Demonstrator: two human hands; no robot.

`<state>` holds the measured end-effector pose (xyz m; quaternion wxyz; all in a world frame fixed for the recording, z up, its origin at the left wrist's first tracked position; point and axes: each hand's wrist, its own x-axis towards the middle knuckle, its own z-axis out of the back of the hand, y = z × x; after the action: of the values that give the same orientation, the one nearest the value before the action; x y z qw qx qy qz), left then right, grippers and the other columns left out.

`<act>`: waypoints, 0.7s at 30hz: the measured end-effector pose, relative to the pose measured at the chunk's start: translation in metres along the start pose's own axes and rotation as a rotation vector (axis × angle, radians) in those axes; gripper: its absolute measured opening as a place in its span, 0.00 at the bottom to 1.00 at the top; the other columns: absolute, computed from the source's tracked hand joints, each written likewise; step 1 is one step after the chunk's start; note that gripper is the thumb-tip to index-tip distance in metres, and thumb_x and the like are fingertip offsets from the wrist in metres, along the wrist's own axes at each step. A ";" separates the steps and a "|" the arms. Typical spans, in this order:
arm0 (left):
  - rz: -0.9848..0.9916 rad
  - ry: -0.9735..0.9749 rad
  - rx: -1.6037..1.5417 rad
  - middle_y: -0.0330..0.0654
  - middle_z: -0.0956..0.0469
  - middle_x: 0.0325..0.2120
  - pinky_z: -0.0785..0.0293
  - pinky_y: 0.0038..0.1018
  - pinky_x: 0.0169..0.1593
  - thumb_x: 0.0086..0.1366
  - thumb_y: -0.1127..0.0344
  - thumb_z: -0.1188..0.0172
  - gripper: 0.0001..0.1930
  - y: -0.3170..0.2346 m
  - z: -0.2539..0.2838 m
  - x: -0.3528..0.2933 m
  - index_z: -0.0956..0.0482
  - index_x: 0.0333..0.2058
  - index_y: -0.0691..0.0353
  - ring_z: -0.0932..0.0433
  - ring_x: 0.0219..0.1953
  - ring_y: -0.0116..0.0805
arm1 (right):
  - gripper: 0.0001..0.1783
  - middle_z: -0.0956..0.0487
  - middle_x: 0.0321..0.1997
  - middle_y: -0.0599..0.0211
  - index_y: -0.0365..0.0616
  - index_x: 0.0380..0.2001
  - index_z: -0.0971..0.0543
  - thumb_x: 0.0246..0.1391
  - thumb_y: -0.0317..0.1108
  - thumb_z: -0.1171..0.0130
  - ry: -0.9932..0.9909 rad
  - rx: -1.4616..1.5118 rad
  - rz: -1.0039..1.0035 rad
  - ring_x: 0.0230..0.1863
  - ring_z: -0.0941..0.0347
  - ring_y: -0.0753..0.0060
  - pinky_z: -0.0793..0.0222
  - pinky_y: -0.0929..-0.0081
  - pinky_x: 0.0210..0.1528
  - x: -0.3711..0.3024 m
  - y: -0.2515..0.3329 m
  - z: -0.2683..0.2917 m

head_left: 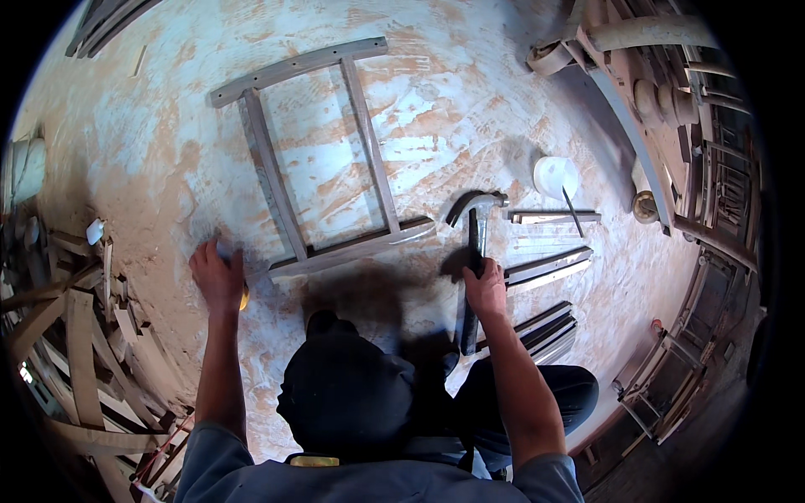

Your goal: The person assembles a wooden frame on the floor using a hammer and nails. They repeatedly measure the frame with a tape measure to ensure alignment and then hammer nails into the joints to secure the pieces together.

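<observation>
My right hand is closed around the handle of a claw hammer, whose metal head points away from me. My left hand is curled near the floor at the left, partly smeared by motion. A small pale bluish thing shows at its fingertips, too blurred to name, and a bit of something yellow shows beside the wrist. Between and beyond my hands lies a wooden frame. Two crosspieces join its far rail, which has small holes, to its near rail.
Several dark wooden strips lie right of the hammer. Beyond them stands a white tub with a thin stick against it. Scrap wood is heaped at the left. Curved wooden parts stand along the right, with a small rack nearer.
</observation>
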<state>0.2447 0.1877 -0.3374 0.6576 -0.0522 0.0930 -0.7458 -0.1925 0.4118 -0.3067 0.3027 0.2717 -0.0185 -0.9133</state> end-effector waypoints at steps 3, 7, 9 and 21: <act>0.138 0.047 -0.383 0.53 0.23 0.45 0.30 0.41 0.53 0.59 0.52 0.37 0.26 -0.014 -0.022 0.057 0.26 0.51 0.63 0.26 0.49 0.53 | 0.29 0.25 0.43 0.47 0.36 0.48 0.28 0.51 0.47 0.38 0.010 0.006 -0.017 0.48 0.30 0.45 0.33 0.56 0.52 0.002 0.009 0.002; 0.180 0.260 -0.404 0.54 0.19 0.37 0.26 0.41 0.47 0.61 0.46 0.41 0.27 -0.088 -0.024 0.134 0.25 0.47 0.66 0.21 0.44 0.53 | 0.30 0.24 0.43 0.48 0.36 0.49 0.27 0.50 0.48 0.38 0.046 0.004 -0.050 0.49 0.29 0.46 0.33 0.56 0.52 -0.003 0.007 0.004; 0.224 0.293 -0.263 0.56 0.20 0.37 0.25 0.43 0.45 0.60 0.47 0.40 0.26 -0.124 -0.013 0.150 0.27 0.43 0.67 0.21 0.44 0.55 | 0.31 0.24 0.43 0.48 0.35 0.50 0.27 0.49 0.48 0.37 0.044 0.045 -0.031 0.49 0.29 0.47 0.33 0.57 0.52 -0.009 0.007 0.006; 0.616 0.286 -1.235 0.44 0.27 0.23 0.30 0.33 0.21 0.56 0.73 0.43 0.14 -0.149 0.001 0.146 0.32 0.41 0.69 0.26 0.19 0.36 | 0.32 0.21 0.42 0.46 0.32 0.52 0.26 0.51 0.47 0.39 0.089 0.244 -0.001 0.45 0.24 0.51 0.30 0.62 0.49 -0.025 -0.019 -0.001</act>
<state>0.0812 0.0604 -0.3120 0.6701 -0.2887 0.5955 -0.3362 -0.1852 0.4413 -0.2991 0.2673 0.3468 -0.1158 -0.8915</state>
